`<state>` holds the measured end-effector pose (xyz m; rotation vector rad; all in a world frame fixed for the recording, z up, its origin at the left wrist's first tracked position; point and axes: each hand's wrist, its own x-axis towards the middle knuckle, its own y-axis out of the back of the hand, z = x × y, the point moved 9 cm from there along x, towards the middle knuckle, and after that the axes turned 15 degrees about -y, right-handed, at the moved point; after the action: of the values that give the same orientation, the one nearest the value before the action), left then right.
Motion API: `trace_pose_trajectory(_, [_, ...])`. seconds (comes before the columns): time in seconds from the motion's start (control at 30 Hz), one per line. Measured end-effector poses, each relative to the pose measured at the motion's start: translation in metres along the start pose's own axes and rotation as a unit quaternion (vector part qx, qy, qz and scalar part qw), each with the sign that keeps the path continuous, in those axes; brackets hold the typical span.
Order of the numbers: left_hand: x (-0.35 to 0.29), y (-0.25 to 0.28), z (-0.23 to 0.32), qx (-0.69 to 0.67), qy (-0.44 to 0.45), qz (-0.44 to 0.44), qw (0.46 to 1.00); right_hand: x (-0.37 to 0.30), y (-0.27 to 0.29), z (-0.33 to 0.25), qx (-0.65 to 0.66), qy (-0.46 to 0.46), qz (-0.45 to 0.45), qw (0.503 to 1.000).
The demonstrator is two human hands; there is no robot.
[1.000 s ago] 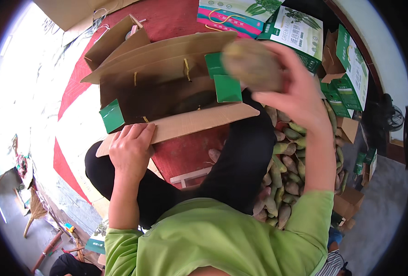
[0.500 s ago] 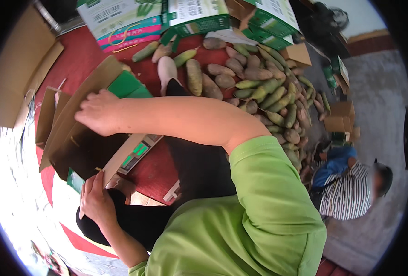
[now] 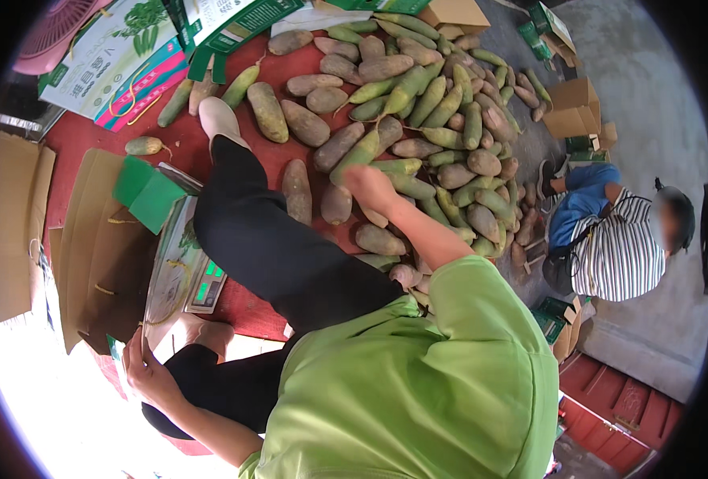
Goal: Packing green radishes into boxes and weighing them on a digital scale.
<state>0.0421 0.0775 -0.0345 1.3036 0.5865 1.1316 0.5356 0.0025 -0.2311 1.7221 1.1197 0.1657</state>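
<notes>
My left hand (image 3: 150, 374) is closed on the near edge of an open cardboard gift box (image 3: 102, 255), with brown inner walls, a green flap and a printed side. Out to the right, over a large heap of radishes, my right hand (image 3: 371, 191) has its fingers bent round the lower end of a long green radish (image 3: 357, 156). Its fingertips are slightly blurred. Beside the box, a scale (image 3: 208, 287) shows a lit green display, partly covered by the box's printed side.
Brownish and green radishes (image 3: 442, 120) spread over the red mat (image 3: 262, 299). One small radish (image 3: 144, 146) lies apart. Printed cartons (image 3: 118, 60) and a pink fan (image 3: 54, 36) stand at the far left. A person in a striped shirt (image 3: 617, 247) sits at right, near brown boxes (image 3: 573, 108).
My right hand has left the box's far wall and swung right to the radish heap. My left hand stays on the box's near edge. The view has shifted.
</notes>
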Motion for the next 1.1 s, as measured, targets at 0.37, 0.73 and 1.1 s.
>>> trace_pose_trajectory(0.37, [-0.003,0.001,-0.005,0.024,-0.004,-0.007,1.0,-0.009,-0.059,0.18,-0.018,-0.186,0.01,0.982])
trace_pose_trajectory(0.73, [-0.007,0.001,-0.008,0.036,-0.002,-0.008,0.999,0.079,-0.008,0.087,-0.227,-0.079,0.131,0.962])
trace_pose_trajectory(1.1, [-0.008,-0.007,-0.017,0.031,0.035,-0.032,0.998,0.104,-0.062,0.052,-0.474,0.115,-0.011,0.873])
